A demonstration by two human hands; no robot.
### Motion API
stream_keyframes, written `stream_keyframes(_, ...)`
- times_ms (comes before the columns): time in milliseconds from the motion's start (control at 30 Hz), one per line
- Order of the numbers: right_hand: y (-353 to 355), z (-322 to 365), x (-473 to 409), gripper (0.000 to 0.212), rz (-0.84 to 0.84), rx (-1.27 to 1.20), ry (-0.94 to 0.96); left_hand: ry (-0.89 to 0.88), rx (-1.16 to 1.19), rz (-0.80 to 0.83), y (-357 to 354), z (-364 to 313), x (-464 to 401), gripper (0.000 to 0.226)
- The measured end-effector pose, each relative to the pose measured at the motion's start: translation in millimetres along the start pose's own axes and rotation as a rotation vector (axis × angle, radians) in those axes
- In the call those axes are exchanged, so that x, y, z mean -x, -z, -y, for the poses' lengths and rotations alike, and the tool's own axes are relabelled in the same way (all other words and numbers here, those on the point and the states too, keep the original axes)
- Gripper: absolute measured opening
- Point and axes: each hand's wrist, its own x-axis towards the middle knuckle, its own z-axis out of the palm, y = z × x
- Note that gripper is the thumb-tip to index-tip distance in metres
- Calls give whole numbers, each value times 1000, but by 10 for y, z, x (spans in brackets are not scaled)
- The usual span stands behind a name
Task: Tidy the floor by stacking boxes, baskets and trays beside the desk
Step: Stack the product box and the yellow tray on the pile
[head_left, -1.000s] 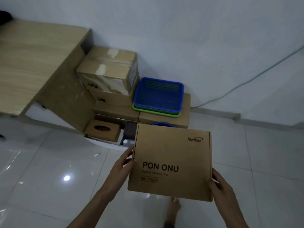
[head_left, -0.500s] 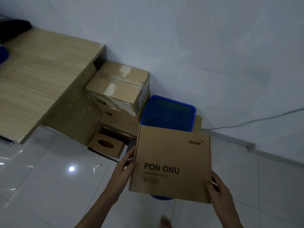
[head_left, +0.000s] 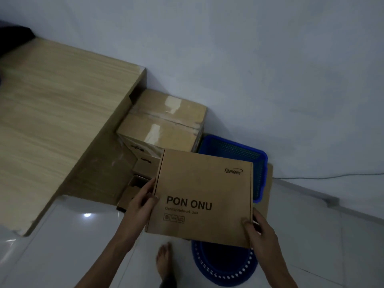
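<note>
Step in hand: carrying flat PON ONU box (head_left: 202, 197) to stack beside worktop (head_left: 60, 129). Left hand (head_left: 141, 204) clamped on box edge at 9 o'clock; right hand (head_left: 260, 231) clamped on corner at 4 o'clock. Box held level in the air, above round blue basket (head_left: 223, 265) on floor, overlapping blue tray (head_left: 245, 154) at 1 o'clock. Taped carton (head_left: 164, 123) at 11 o'clock, against worktop side. Next move, by judgement: pick a flat landing surface, lower squarely, align edges. Risk: tilt if set on tray rim.
</note>
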Motion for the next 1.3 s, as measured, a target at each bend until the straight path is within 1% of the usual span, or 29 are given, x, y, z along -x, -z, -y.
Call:
stream_keyframes(67, -224, 59, -71, 36, -7, 10, -30, 19, -11, 14, 176, -25, -172, 42)
stream_keyframes(167, -506, 89, -146, 48, -5, 43, -89, 36, -50, 45, 430, 6, -422, 44)
stream_keyframes(300, -653, 111, -217, 46, -46, 27, -145, 54, -125, 115, 579, 81, -676, 46)
stream_keyframes(467, -591, 15, -292, 46, -110, 21, -233, 57, -180, 212, 420, 161, -804, 48)
stream_keyframes(600, -427, -70, -324, 45, -159, 41, -268, 16, -164, 220, 180, 106, -827, 46)
stream_keyframes(667, -391, -2, -352, 44, -155, 38, -243, -9, -155, 208, 129, -14, -849, 46)
stream_keyframes(733, -392, 127, -424, 45, -146, 23, -197, -45, -177, 174, 167, -139, -936, 56)
stream_keyframes(800, -426, 313, -542, 45, -126, 7, -151, -90, -226, 116, 259, -284, -1065, 60)
stream_keyframes(967, -732, 777, -966, 44, -76, -35, -24, -143, -262, -15, 583, -635, -1490, 52)
stream_keyframes(1100, -1017, 1136, -1350, 48, -21, -10, 58, -170, -305, -34, 767, -845, -1890, 63)
stream_keyframes(1200, -1195, 1332, -1592, 50, 16, 9, 77, -233, -448, -55, 839, -879, -2177, 75)
stream_keyframes(1300, -1327, 1426, -1786, 52, 26, 34, 84, -233, -614, -55, 897, -821, -2431, 83)
